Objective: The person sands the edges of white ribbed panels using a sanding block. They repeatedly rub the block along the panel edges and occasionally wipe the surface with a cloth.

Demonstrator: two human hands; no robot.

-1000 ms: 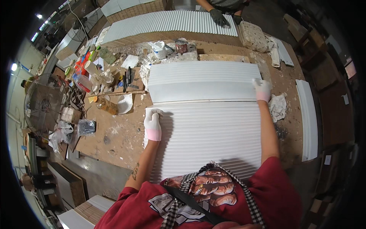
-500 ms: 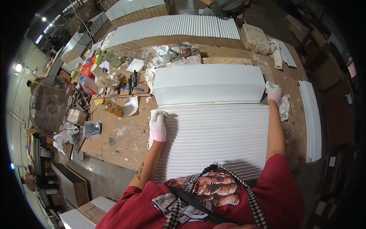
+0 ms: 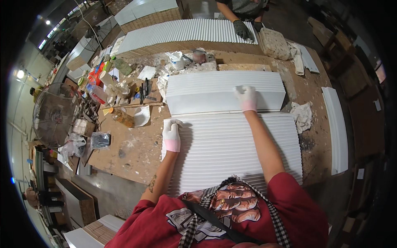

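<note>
Two white gloves with pink cuffs cover my hands. My left hand (image 3: 171, 135) rests at the left end of a row of white ridged strips (image 3: 231, 144), its fingers curled closed; anything inside them is hidden. Over the front part of a white board stack (image 3: 194, 97), just beyond the strips, is my right hand (image 3: 247, 99). Its fingers are bent together, and a small white tip shows at their left, which I cannot tell from the glove. A crumpled white rag (image 3: 302, 116) lies right of the stack.
Bottles (image 3: 97, 94), dark marker-like sticks (image 3: 144, 89) and a white tub (image 3: 177, 60) crowd the left and back. A co-worker's gloved hand (image 3: 242, 29) touches a long row of white strips (image 3: 182, 33). White panels (image 3: 335, 132) lie at the right edge; a fan (image 3: 56, 115) stands left.
My right hand has moved left from the right end of the stack to above its front part. My left hand has stayed put. The co-worker's hand has come forward onto the far strips.
</note>
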